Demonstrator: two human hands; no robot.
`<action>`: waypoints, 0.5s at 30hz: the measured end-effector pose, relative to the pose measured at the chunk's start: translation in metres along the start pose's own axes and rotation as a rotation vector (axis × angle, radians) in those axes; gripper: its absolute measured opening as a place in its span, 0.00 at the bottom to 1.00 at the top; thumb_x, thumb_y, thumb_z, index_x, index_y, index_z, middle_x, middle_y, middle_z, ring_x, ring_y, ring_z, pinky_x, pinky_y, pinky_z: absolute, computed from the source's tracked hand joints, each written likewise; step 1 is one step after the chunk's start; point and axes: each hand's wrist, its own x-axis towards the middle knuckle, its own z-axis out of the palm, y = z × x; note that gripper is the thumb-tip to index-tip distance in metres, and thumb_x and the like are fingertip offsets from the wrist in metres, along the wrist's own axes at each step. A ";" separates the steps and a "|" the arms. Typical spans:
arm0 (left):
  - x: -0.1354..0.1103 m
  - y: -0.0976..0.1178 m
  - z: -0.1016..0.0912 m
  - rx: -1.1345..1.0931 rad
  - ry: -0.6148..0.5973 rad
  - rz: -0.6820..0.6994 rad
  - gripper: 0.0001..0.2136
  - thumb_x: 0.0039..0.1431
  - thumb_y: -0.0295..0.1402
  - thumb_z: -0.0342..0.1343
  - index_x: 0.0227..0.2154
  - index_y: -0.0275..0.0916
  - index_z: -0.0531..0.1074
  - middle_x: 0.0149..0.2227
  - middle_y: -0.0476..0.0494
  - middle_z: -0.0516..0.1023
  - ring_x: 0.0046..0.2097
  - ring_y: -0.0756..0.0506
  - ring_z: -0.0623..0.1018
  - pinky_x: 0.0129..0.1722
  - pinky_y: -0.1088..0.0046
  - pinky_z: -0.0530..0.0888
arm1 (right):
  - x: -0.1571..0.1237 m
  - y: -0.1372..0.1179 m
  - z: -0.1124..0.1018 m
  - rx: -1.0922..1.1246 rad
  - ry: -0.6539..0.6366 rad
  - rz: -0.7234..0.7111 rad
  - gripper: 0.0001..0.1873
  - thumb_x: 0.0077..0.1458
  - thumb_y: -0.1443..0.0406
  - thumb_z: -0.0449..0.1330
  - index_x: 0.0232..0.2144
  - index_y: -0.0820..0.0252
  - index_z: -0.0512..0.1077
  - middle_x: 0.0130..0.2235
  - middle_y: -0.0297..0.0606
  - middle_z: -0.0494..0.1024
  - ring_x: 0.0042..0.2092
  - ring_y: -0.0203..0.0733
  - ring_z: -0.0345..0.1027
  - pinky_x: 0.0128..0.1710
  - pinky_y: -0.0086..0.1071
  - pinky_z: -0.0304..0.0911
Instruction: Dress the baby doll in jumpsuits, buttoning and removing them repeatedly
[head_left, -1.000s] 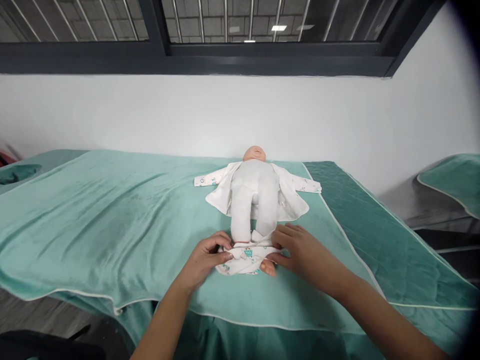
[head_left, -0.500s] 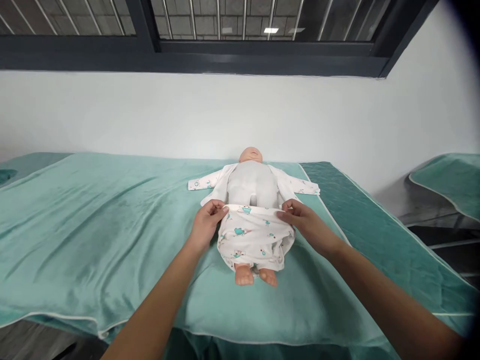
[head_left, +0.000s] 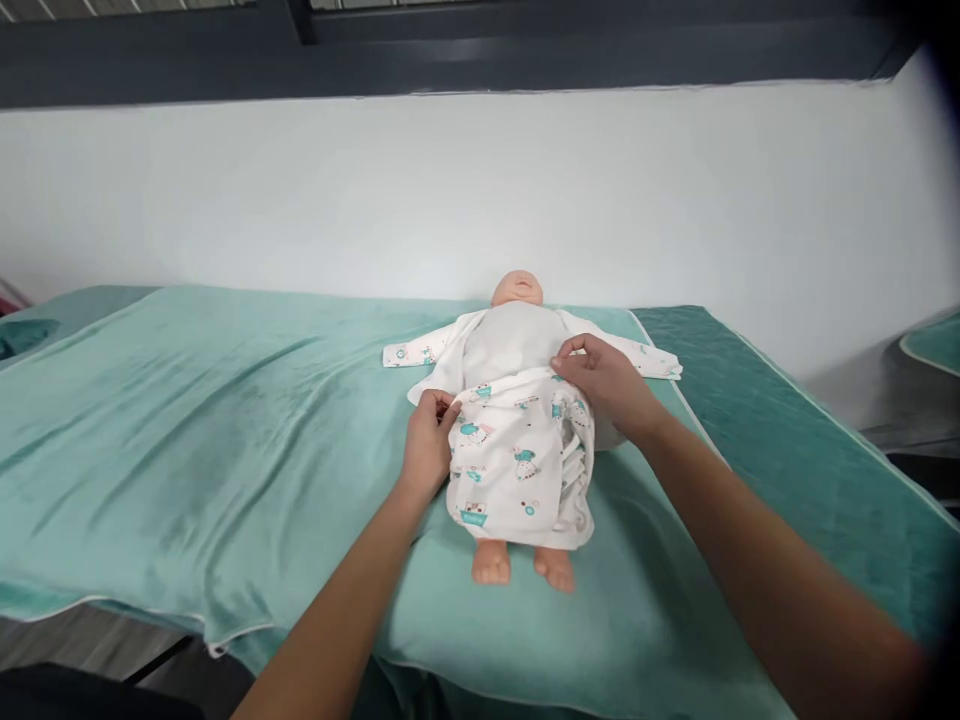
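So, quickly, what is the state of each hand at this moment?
Left hand: closed, pinching the printed trousers at the waistband.
Right hand: closed, gripping the same waistband, other side.

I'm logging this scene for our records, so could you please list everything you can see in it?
doll: one, pale body, peach head and feet, lying face up on the blanket.
trousers: one pair, white with teal print, over the doll's legs up to the waist.
jacket: one, white with small print, open and spread under the doll.
blanket: one, light teal, under the doll.
cover: one, darker green, right of the blanket.
wall: one, white, behind.
window frame: one, dark, along the top.
left hand: one, gripping the trousers' waistband, left side.
right hand: one, gripping the waistband, right side.
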 end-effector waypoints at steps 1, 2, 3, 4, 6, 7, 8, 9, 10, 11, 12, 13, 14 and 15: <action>-0.001 0.000 0.000 0.004 -0.010 -0.001 0.06 0.59 0.37 0.56 0.33 0.41 0.68 0.32 0.49 0.72 0.35 0.48 0.70 0.36 0.73 0.65 | 0.000 0.004 0.005 -0.013 0.014 -0.033 0.15 0.50 0.55 0.66 0.34 0.55 0.67 0.20 0.25 0.64 0.21 0.31 0.52 0.20 0.27 0.47; -0.001 0.001 0.000 0.006 -0.016 -0.001 0.06 0.59 0.38 0.56 0.33 0.41 0.68 0.33 0.49 0.73 0.36 0.48 0.71 0.37 0.73 0.66 | -0.001 0.010 0.009 -0.007 0.042 -0.063 0.14 0.52 0.55 0.65 0.34 0.54 0.66 0.20 0.24 0.63 0.21 0.31 0.52 0.21 0.27 0.47; -0.002 0.003 -0.001 0.009 -0.019 0.003 0.07 0.59 0.38 0.56 0.34 0.41 0.69 0.35 0.48 0.73 0.37 0.48 0.71 0.38 0.72 0.66 | -0.003 0.017 0.012 0.013 0.077 -0.087 0.13 0.53 0.56 0.65 0.34 0.54 0.66 0.20 0.24 0.62 0.22 0.31 0.52 0.22 0.27 0.47; -0.003 0.004 -0.001 0.012 -0.023 0.016 0.07 0.59 0.39 0.56 0.35 0.41 0.70 0.38 0.48 0.74 0.39 0.47 0.72 0.40 0.72 0.67 | -0.006 0.024 0.013 0.040 0.110 -0.103 0.12 0.53 0.56 0.64 0.33 0.54 0.67 0.20 0.24 0.61 0.22 0.32 0.51 0.22 0.28 0.48; -0.003 0.009 -0.002 0.030 -0.032 0.080 0.08 0.60 0.39 0.56 0.38 0.42 0.72 0.43 0.46 0.74 0.43 0.46 0.73 0.43 0.71 0.68 | -0.012 0.034 0.012 0.080 0.145 -0.109 0.12 0.54 0.56 0.64 0.32 0.55 0.67 0.21 0.25 0.61 0.23 0.32 0.52 0.23 0.28 0.48; -0.003 0.013 -0.002 0.048 -0.035 0.128 0.09 0.61 0.39 0.55 0.40 0.42 0.73 0.46 0.45 0.74 0.47 0.45 0.72 0.45 0.70 0.68 | -0.014 0.037 0.011 0.094 0.141 -0.105 0.12 0.54 0.56 0.64 0.32 0.55 0.68 0.22 0.25 0.61 0.23 0.32 0.51 0.23 0.28 0.48; -0.001 0.017 -0.001 0.074 -0.041 0.179 0.09 0.61 0.39 0.55 0.41 0.43 0.74 0.48 0.45 0.73 0.50 0.44 0.72 0.48 0.69 0.67 | -0.016 0.039 0.009 0.107 0.129 -0.099 0.12 0.53 0.55 0.64 0.32 0.55 0.68 0.22 0.26 0.61 0.23 0.32 0.51 0.23 0.28 0.47; 0.001 0.022 0.001 0.109 -0.051 0.229 0.10 0.61 0.39 0.55 0.42 0.43 0.74 0.50 0.44 0.72 0.53 0.43 0.70 0.51 0.68 0.67 | -0.017 0.039 0.007 0.119 0.117 -0.095 0.12 0.53 0.55 0.64 0.32 0.55 0.69 0.22 0.26 0.61 0.23 0.32 0.50 0.23 0.28 0.47; 0.004 0.027 0.004 0.156 -0.073 0.273 0.10 0.61 0.39 0.56 0.43 0.44 0.74 0.52 0.43 0.71 0.56 0.42 0.69 0.54 0.66 0.65 | -0.018 0.038 0.006 0.128 0.108 -0.094 0.12 0.53 0.55 0.64 0.32 0.55 0.69 0.22 0.26 0.61 0.23 0.32 0.50 0.23 0.28 0.46; 0.008 0.033 0.008 0.214 -0.105 0.313 0.11 0.60 0.39 0.57 0.43 0.44 0.74 0.53 0.43 0.70 0.57 0.41 0.67 0.57 0.64 0.64 | -0.018 0.037 0.005 0.132 0.103 -0.095 0.12 0.53 0.55 0.64 0.32 0.55 0.69 0.22 0.26 0.61 0.23 0.32 0.50 0.23 0.29 0.46; 0.011 0.039 0.012 0.280 -0.148 0.352 0.11 0.57 0.40 0.60 0.41 0.44 0.74 0.54 0.43 0.69 0.59 0.40 0.66 0.59 0.62 0.62 | -0.018 0.036 0.005 0.134 0.100 -0.096 0.12 0.54 0.55 0.64 0.32 0.55 0.69 0.22 0.26 0.61 0.23 0.32 0.50 0.23 0.29 0.47; 0.014 0.045 0.017 0.354 -0.199 0.393 0.12 0.55 0.41 0.62 0.39 0.43 0.74 0.55 0.42 0.69 0.59 0.39 0.64 0.60 0.60 0.60 | -0.018 0.035 0.005 0.138 0.096 -0.098 0.12 0.54 0.55 0.64 0.32 0.55 0.69 0.22 0.26 0.61 0.23 0.32 0.50 0.24 0.29 0.47; 0.017 0.050 0.022 0.431 -0.246 0.433 0.11 0.53 0.41 0.64 0.36 0.43 0.74 0.55 0.42 0.68 0.60 0.38 0.63 0.61 0.58 0.60 | -0.018 0.035 0.005 0.143 0.091 -0.100 0.12 0.54 0.55 0.64 0.33 0.55 0.69 0.22 0.26 0.62 0.23 0.32 0.50 0.24 0.29 0.47; 0.019 0.056 0.026 0.502 -0.284 0.469 0.11 0.52 0.41 0.65 0.33 0.42 0.73 0.55 0.42 0.67 0.60 0.37 0.63 0.60 0.56 0.60 | -0.017 0.035 0.006 0.150 0.087 -0.104 0.12 0.54 0.55 0.64 0.33 0.54 0.70 0.22 0.26 0.62 0.23 0.32 0.50 0.24 0.29 0.47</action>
